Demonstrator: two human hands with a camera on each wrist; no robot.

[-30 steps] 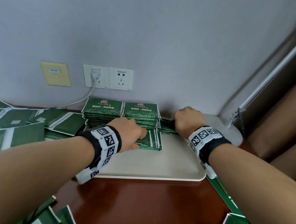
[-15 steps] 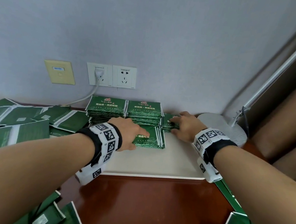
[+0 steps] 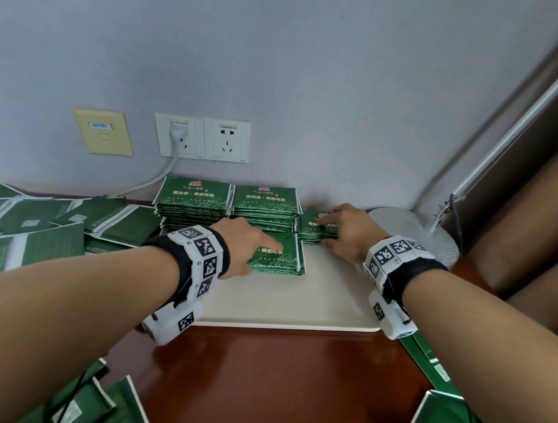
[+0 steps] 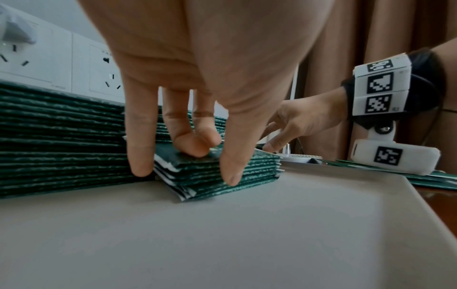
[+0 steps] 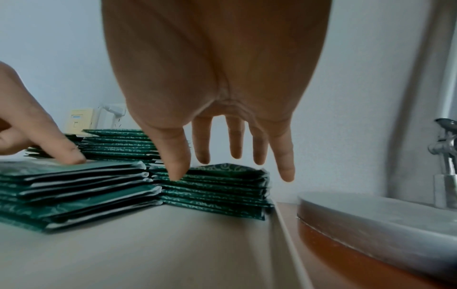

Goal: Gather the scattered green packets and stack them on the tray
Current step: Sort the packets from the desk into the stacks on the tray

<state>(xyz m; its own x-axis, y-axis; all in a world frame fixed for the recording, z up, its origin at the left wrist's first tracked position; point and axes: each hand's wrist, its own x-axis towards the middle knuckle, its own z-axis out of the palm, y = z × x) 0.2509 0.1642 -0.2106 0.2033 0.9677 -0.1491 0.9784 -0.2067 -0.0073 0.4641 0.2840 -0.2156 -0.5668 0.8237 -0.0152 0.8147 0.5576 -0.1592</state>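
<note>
On the beige tray [image 3: 312, 304], the left hand [image 3: 246, 245] presses a low packet stack [image 3: 279, 259]; the right hand [image 3: 348, 229], fingers straight, touches another stack [image 3: 313, 230].

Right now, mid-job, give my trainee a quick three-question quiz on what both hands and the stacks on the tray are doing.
1. True or false: the left hand rests on the front stack on the tray.
2. The right hand is over which stack? A) back-left stack B) back-middle stack C) back-right stack
3. Fill in: loose packets lie on the table, and the round lamp base stands to the tray's ____.

Key: 1 true; 2 C; 3 right.
</note>
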